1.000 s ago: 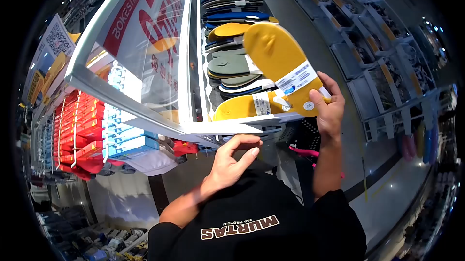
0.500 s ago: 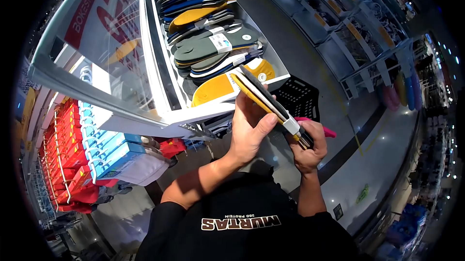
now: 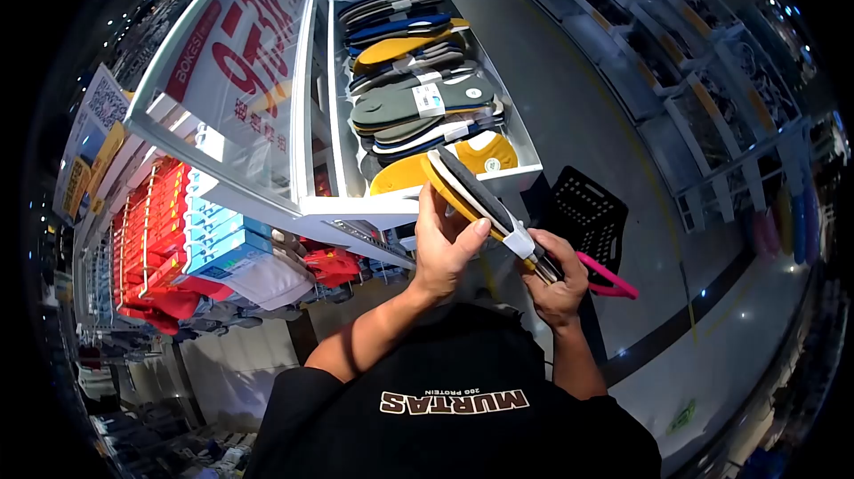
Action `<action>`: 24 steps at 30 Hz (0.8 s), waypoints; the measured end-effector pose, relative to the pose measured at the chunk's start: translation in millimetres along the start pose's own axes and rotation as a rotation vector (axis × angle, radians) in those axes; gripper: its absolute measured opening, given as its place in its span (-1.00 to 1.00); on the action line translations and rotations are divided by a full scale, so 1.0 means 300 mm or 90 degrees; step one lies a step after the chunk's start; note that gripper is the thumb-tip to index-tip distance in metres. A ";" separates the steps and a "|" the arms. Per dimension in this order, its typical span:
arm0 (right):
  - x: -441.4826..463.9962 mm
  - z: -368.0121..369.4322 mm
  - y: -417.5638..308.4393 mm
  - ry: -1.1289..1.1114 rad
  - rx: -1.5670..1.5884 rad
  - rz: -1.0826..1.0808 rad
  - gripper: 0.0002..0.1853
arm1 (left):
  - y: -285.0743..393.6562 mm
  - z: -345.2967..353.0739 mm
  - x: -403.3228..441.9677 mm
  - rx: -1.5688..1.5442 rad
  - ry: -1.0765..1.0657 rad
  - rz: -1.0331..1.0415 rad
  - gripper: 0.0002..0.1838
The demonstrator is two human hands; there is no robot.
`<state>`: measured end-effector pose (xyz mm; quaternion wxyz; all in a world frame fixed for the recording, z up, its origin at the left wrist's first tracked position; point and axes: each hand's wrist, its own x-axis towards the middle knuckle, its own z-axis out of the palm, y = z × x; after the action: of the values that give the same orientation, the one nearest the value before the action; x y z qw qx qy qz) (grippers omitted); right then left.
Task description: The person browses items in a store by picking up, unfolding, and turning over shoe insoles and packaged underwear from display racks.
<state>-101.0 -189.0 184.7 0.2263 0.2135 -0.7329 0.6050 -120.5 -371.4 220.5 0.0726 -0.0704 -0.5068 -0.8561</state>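
Between my two hands is a bundle of low-cut socks (image 3: pixel 476 199), yellow, white and dark grey, wrapped by a white paper band. My left hand (image 3: pixel 447 252) grips the toe half, thumb along the near side. Close to the band, my right hand (image 3: pixel 558 283) closes round the other end. Just beyond the bundle stands a white bin (image 3: pixel 525 168) filled with banded socks. Yellow socks (image 3: pixel 400 177) lie at its near end, grey-green socks (image 3: pixel 382 107) with a label in the middle.
A clear sign panel (image 3: pixel 222 96) with red print rises left of the bin. Red and blue packs (image 3: pixel 227 252) hang below it. A black basket (image 3: pixel 583 212) with a pink handle (image 3: pixel 609 276) is by my right hand. Shelving (image 3: pixel 712 105) stands across the aisle.
The view has shifted, so the bin and sign sit further right and the black basket shows more fully. Both hands keep hold of the sock bundle in nearly the same pose.
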 end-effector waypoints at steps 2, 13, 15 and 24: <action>0.021 -0.015 0.020 -0.023 0.006 0.003 -0.48 | -0.014 0.003 0.001 0.029 0.013 0.007 -0.09; 0.137 -0.091 0.123 -0.142 0.021 -0.135 -0.57 | 0.002 0.102 -0.030 0.055 0.131 0.095 0.09; 0.138 -0.108 0.135 -0.165 0.046 -0.128 -0.55 | 0.019 0.122 -0.023 0.065 0.186 0.109 -0.07; 0.090 -0.155 0.175 -0.159 0.114 0.090 -0.55 | -0.053 0.149 -0.058 0.041 0.198 0.108 -0.09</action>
<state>-150.1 -135.0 166.7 0.0705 0.2546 -0.7118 0.6508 -104.5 -323.8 224.7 0.2247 0.0228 -0.5091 -0.8305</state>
